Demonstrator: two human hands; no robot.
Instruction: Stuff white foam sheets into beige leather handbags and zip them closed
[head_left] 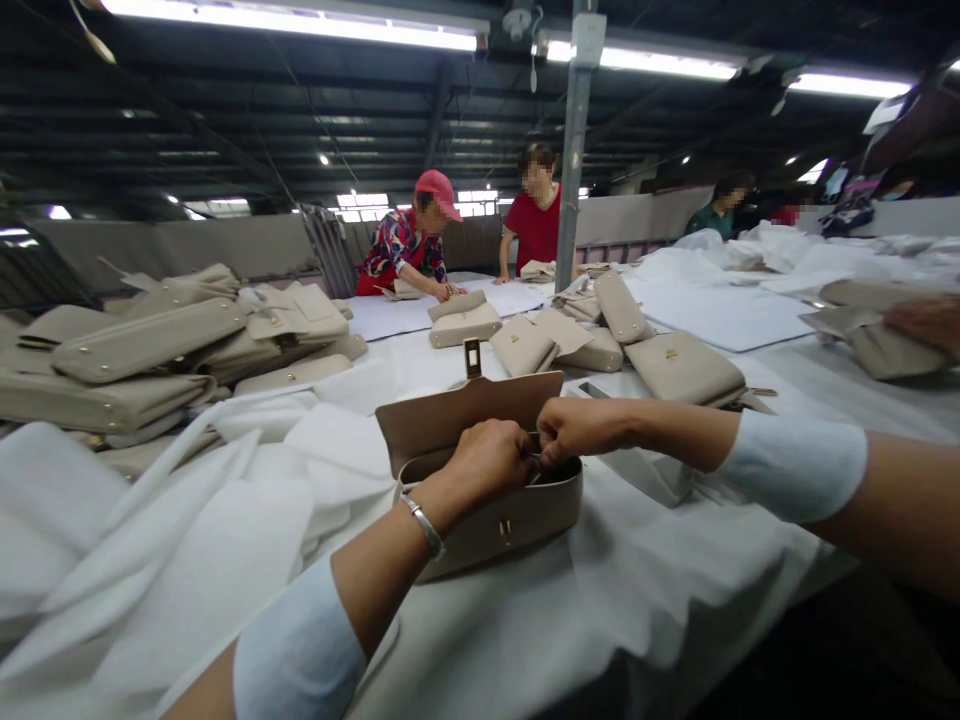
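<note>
A beige handbag (pixel 480 530) stands upright on the white-covered table in front of me, its flap (pixel 431 425) raised and a gold clasp (pixel 472 358) sticking up from the flap's edge. Over the bag's mouth, my left hand (pixel 491 455) is closed, with a silver bangle on the wrist. My right hand (pixel 570 430) meets it there, fingers pinched at the inner edge of the opening. What the fingertips of both hands grip is small and partly hidden by the hands.
Flat beige bags (pixel 150 340) are heaped at the left, beside crumpled white sheeting (pixel 225 520). More bags (pixel 686 370) lie beyond my right hand. A metal post (pixel 574 150) rises from the table. Two people (pixel 409 240) work across it; another person's hand (pixel 926 325) holds a bag at far right.
</note>
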